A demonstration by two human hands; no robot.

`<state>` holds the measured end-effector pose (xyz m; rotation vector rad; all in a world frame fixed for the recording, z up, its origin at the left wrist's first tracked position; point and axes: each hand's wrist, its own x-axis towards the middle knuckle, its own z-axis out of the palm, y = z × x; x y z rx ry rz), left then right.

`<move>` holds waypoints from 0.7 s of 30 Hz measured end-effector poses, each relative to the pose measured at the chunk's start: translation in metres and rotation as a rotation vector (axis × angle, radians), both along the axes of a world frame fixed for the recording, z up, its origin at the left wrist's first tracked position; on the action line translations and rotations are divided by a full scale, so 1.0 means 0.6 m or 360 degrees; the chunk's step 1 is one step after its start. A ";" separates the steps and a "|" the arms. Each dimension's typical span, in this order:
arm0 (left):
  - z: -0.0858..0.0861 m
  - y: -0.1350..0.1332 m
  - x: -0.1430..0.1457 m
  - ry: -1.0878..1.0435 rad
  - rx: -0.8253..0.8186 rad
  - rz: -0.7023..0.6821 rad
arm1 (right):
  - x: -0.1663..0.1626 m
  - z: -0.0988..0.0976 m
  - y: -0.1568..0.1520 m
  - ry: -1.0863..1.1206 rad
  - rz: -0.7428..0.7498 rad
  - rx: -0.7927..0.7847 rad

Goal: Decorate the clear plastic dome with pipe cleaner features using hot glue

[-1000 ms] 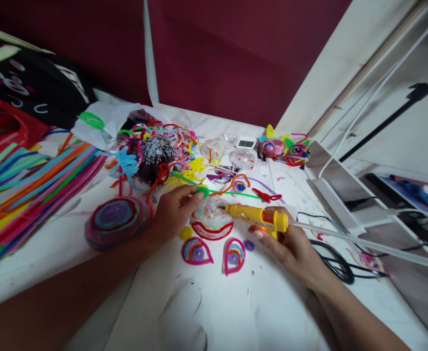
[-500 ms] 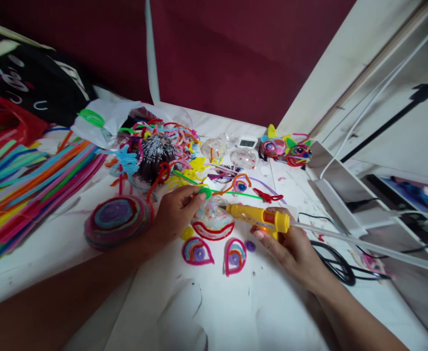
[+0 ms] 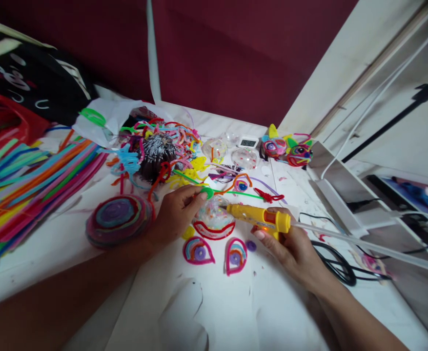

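Note:
My right hand (image 3: 290,246) is wrapped round a yellow glue gun (image 3: 259,217) whose nozzle touches a clear ball (image 3: 214,218) filled with coloured bits and ringed by a red pipe-cleaner mouth. My left hand (image 3: 175,212) steadies that ball, fingers pinching a small green disc (image 3: 207,192) against its top. Two eye shapes of coiled pipe cleaner, one (image 3: 198,250) on the left and another (image 3: 234,254) on the right, lie just in front of the ball.
A round coiled mat (image 3: 117,219) lies left of my left hand. Long pipe cleaners (image 3: 27,180) fan out at far left. A tangle of pipe-cleaner scraps (image 3: 158,146), clear balls (image 3: 243,157) and two finished cat-like heads (image 3: 286,147) sit behind. Black cable (image 3: 336,265) lies right.

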<state>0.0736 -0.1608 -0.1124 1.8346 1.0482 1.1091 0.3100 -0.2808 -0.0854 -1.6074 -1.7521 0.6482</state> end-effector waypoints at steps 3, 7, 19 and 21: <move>0.004 -0.002 -0.001 0.0017 0.0030 -0.0008 | 0.002 -0.002 -0.001 -0.0030 -0.0006 -0.0020; 0.007 -0.004 -0.001 0.0038 0.0082 -0.0023 | 0.004 -0.002 -0.002 -0.0086 0.0000 -0.0034; 0.004 -0.003 -0.001 0.0081 0.0091 0.0010 | 0.001 -0.003 0.001 -0.0047 0.0030 -0.0031; 0.005 -0.003 -0.001 0.0081 0.0085 0.0004 | 0.002 -0.006 0.001 -0.0028 0.0024 -0.0027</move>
